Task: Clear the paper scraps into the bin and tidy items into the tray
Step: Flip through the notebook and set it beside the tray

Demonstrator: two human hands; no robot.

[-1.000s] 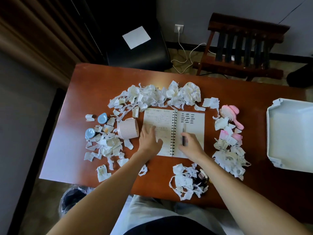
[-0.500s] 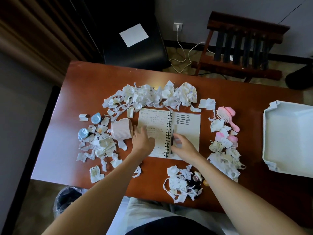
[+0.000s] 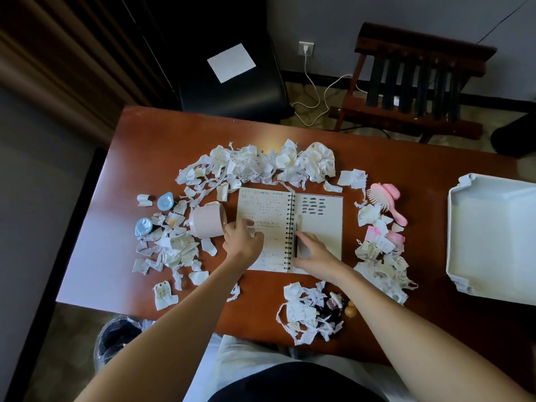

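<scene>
Notebook (image 3: pixel 319 227) is lying open at table (image 3: pixel 174 134) centre. Left hand (image 3: pixel 245 240) is resting on its left page, fingers loosely spread, holding nothing. Right hand (image 3: pixel 314 252) is lying against the pen (image 3: pixel 295 242) by the spine; cannot tell whether its fingers are pinching it. Paper scraps (image 3: pixel 255 163) are ringing the notebook, thickest at 12 o'clock. Tray (image 3: pixel 499 227) is sitting at 3 o'clock, bin (image 3: pixel 119 338) at 7 o'clock off the table edge.

Scraps (image 3: pixel 255 166) ring notebook (image 3: pixel 290 227) — tray (image 3: pixel 493 239) right.
</scene>
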